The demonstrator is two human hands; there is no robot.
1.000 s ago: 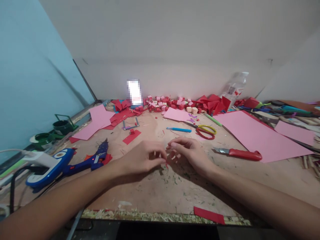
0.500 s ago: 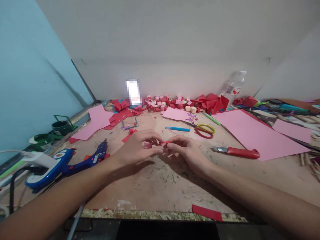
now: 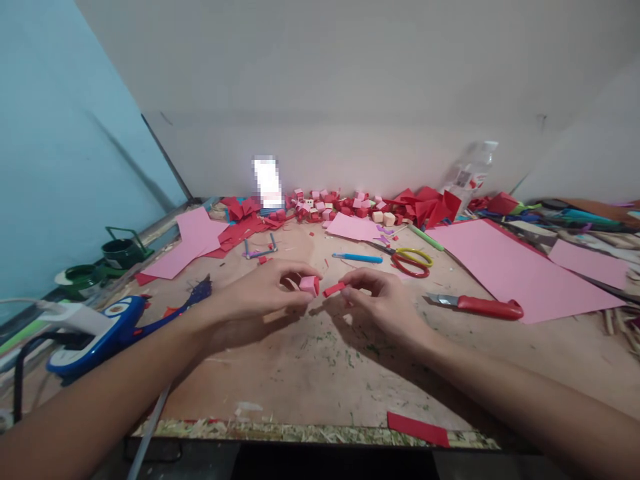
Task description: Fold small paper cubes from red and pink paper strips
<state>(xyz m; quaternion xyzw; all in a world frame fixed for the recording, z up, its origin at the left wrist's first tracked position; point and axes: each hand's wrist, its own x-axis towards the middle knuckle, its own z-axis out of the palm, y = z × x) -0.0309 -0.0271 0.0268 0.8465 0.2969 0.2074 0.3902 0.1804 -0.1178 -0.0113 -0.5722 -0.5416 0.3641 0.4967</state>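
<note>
Over the middle of the table, my left hand (image 3: pixel 267 293) pinches a small pink and red cube (image 3: pixel 309 286) between thumb and fingers, its red side facing right. A short red paper strip (image 3: pixel 334 289) sticks out from the closed fingertips of my right hand (image 3: pixel 383 300). Between the strip and the cube there is a small gap. Just beyond the hands lie a blue pen-like tool (image 3: pixel 357 258) and scissors (image 3: pixel 411 262) with red and yellow handles. To the right of my right hand rests a red-handled utility knife (image 3: pixel 475 305).
Pink sheets (image 3: pixel 505 267) lie at right. Along the wall are many small cubes (image 3: pixel 320 207), red paper scraps (image 3: pixel 427 207), a bright phone (image 3: pixel 269 183) and a plastic bottle (image 3: pixel 477 173). A blue glue gun (image 3: pixel 193 300) and power strip (image 3: pixel 95 337) sit left. Another red strip (image 3: pixel 417 428) lies at the front edge.
My hands have drawn slightly apart, so a gap shows between the cube and the red strip. The cube, mostly covered before, is now plainly visible at my left fingertips.
</note>
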